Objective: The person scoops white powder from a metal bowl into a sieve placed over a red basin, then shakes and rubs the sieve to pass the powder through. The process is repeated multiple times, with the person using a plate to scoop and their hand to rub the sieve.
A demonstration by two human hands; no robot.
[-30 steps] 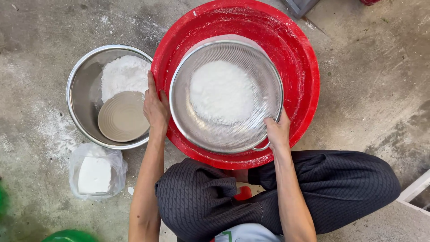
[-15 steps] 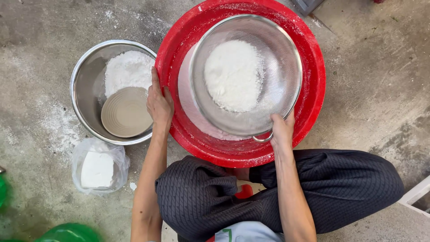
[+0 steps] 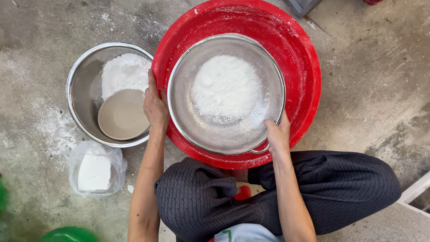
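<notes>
Left of the red basin (image 3: 309, 89), the steel bowl (image 3: 83, 96) and plastic bag (image 3: 96, 172) are blocking you; its right side is staying free.

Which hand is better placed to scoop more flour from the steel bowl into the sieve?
Probably the left hand. It grips the sieve rim on the side next to the steel bowl, where a small dish lies beside the flour. The right hand holds the far rim.

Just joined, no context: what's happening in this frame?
A person crouched on a concrete floor holds a round metal sieve by its rim, left hand on one side, right hand on the other. The sieve carries a heap of white powder and sits over a red basin. Beside it, a steel bowl holds more powder and a small beige dish.
</notes>
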